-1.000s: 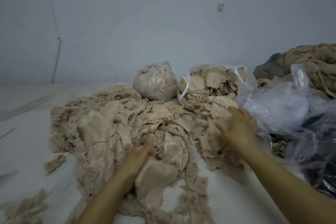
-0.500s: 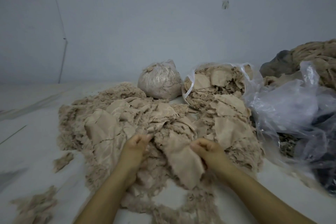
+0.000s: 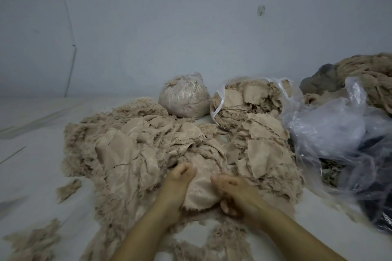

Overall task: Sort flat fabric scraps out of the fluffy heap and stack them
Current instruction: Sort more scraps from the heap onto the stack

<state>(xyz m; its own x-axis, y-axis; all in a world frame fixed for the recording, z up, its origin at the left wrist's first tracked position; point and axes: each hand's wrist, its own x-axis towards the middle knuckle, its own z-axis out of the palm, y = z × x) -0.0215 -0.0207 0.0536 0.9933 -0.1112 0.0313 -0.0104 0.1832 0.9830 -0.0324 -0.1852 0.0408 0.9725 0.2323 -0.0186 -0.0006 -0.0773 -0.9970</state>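
A wide beige fluffy heap (image 3: 89,146) mixed with flat fabric pieces covers the white surface in front of me. To its right lies a pile of flat beige scraps (image 3: 263,150). At the heap's near edge, both hands grip one flat beige scrap (image 3: 201,190). My left hand (image 3: 180,178) holds its left side with curled fingers. My right hand (image 3: 231,188) grips its right side, fingers curled under the cloth.
A tied clear bag of fluff (image 3: 183,95) and an open bag of scraps (image 3: 248,99) stand behind the heap by the wall. Crumpled clear plastic (image 3: 331,133) and a brown fibre mound (image 3: 369,78) fill the right side. Loose fluff tufts (image 3: 34,241) lie at front left.
My right hand left the scrap pile on the right and came back to the heap's near edge. Both hands took hold of one flat scrap and drew closer together.
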